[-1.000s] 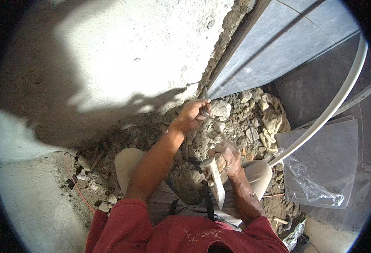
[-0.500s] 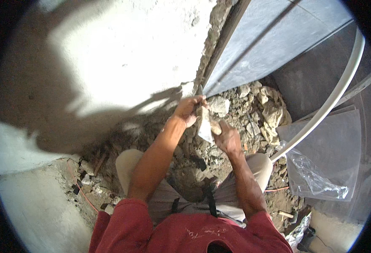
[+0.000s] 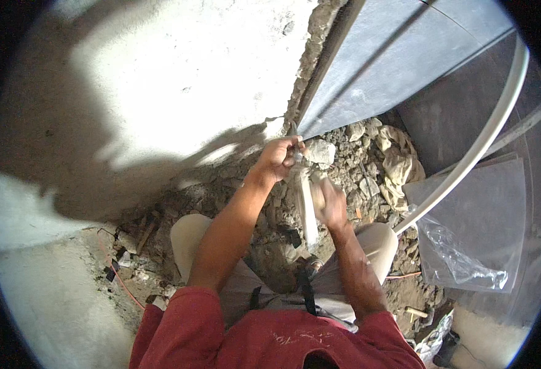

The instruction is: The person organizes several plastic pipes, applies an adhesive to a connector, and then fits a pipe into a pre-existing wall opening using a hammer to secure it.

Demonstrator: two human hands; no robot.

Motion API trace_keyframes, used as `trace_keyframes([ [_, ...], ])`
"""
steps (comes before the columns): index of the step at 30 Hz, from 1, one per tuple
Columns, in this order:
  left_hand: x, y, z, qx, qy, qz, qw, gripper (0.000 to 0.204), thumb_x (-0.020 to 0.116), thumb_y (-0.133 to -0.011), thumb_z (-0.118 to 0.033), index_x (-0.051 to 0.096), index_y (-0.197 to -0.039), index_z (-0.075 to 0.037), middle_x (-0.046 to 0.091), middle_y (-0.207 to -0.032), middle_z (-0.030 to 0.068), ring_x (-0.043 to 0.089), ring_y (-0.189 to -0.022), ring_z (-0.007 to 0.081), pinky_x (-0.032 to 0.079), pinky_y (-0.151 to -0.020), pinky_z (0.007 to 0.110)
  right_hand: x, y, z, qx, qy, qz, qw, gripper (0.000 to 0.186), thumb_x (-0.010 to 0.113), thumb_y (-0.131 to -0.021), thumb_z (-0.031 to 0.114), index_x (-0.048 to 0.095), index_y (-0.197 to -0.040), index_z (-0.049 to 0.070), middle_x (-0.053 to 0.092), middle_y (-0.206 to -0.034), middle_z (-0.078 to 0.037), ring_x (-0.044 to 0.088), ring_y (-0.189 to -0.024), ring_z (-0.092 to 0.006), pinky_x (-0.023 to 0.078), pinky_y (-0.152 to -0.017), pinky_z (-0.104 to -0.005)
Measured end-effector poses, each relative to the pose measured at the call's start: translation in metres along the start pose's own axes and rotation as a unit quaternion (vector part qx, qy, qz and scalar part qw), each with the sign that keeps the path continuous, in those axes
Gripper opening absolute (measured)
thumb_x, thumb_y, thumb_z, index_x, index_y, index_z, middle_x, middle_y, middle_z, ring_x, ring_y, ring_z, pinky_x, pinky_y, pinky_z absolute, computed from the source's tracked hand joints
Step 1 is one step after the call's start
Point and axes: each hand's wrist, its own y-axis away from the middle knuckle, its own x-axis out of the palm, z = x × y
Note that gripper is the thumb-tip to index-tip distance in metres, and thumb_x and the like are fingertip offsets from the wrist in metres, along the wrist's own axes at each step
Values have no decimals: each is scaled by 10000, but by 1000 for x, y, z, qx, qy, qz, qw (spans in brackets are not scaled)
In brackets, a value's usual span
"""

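My left hand (image 3: 276,158) is closed around a slim grey metal bar, like a chisel (image 3: 294,129). Its upper end points to the broken wall edge, by the bottom corner of the grey panel; whether it touches is unclear. My right hand (image 3: 331,202) grips a tool with a long pale blade or head (image 3: 307,212), smeared by motion. That part extends downward between my forearms, its upper end just below my left fist. The fingers hide most of the tool's handle.
A whitish wall (image 3: 190,74) rises ahead, its broken edge beside the grey panel (image 3: 369,67). Rubble (image 3: 344,163) covers the ground, with a crumpled beige sack (image 3: 399,163) on it. A white pipe (image 3: 485,138) curves along the right, near a clear plastic sheet (image 3: 467,246).
The tool in my right hand has swung and turned, so its pale part now shows narrower and reaches lower. My left hand keeps hold of the metal bar at nearly the same spot.
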Motion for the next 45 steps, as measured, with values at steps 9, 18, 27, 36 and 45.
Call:
trace_keyframes([
  [9, -20, -4, -4, 39, 13, 36, 999, 156, 492, -908, -88, 553, -789, -6, 575, -698, 104, 587, -578, 166, 394, -363, 200, -17, -6, 26, 48, -72, 66, 994, 305, 697, -709, 183, 565, -950, 50, 621, -788, -135, 645, -693, -259, 512, -612, -368],
  [18, 0, 26, 11, 22, -62, -58, 996, 192, 533, -909, -140, 575, -1018, 12, 642, -775, 74, 652, -634, 145, 481, -435, 186, -33, 0, 39, 131, -121, 64, 982, 287, 699, -672, 134, 583, -924, 60, 622, -824, -169, 632, -710, -369, 507, -607, -398],
  [27, -15, 16, 0, 2, -62, 41, 997, 238, 517, -920, -162, 562, -1053, 30, 590, -798, 41, 595, -689, 137, 490, -553, 225, -22, 3, 31, 85, -75, 72, 991, 253, 708, -699, 183, 566, -865, 56, 607, -793, -145, 621, -701, -314, 506, -606, -397],
  [36, -46, -6, 7, 1, 10, -38, 999, 252, 575, -881, -127, 563, -1071, 38, 596, -790, 70, 576, -631, 205, 513, -611, 282, 10, -8, 7, 221, 69, 212, 949, 430, 632, -799, 160, 536, -1202, 42, 655, -814, -190, 608, -547, -223, 487, -451, -342],
  [45, -17, -13, 8, 12, 27, -58, 998, 142, 496, -911, -93, 577, -903, 23, 600, -683, 88, 559, -554, 128, 442, -503, 201, 21, 11, -15, 223, 29, 157, 962, 290, 648, -810, 315, 530, -920, 74, 607, -710, -134, 618, -594, -251, 521, -498, -400],
])
